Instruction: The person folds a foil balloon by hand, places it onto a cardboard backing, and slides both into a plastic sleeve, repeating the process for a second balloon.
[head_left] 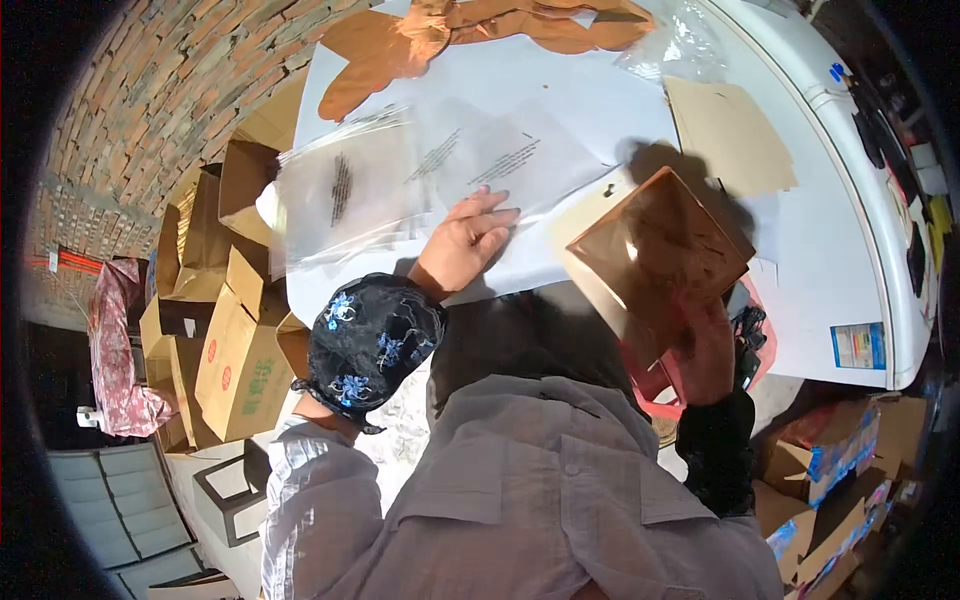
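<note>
My left hand (465, 240) rests at the near edge of some clear plastic bags (375, 190) printed with lines of dark text. Its fingers are stretched out, and the fingertips touch the bag nearest them. My right hand (705, 340) grips the lower corner of a blister card package (665, 240), which is tilted above the table's near edge. This package has a beige backing card with a hanging hole and a raised, brown-tinted clear square front. Part of the right hand is in shadow and behind the brown plastic.
Orange-brown cut-out sheets (400, 50) and crumpled clear plastic (680, 45) lie at the far side of the white table (560, 90). Beige cards (730, 135) are at the right. Cardboard boxes (235, 350) stand left, others (830, 470) lower right. Below my right hand is a pink basket (765, 345).
</note>
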